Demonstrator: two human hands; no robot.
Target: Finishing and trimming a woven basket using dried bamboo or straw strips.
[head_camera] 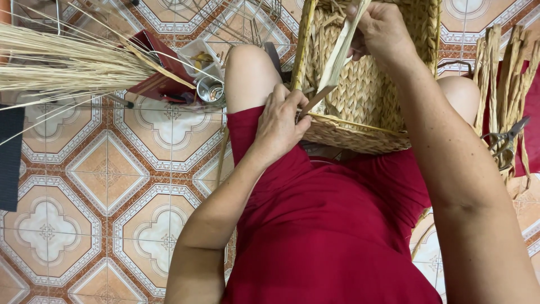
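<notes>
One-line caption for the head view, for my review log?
Both hands, left hand and right hand, grip a pale fibre strip against a woven basket on the lap.

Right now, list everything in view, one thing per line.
woven basket: one, tan, on the lap
flat strip: one, pale, held over the basket
straw bundle: one, pale yellow, upper left
dried strips: one bunch, tan, right edge
scissors: one, dark metal, on the dried strips
wire frame: one, grey, top centre
tiled floor: orange and white pattern
left hand: at the strip's lower end
right hand: gripping the strip's top
</notes>
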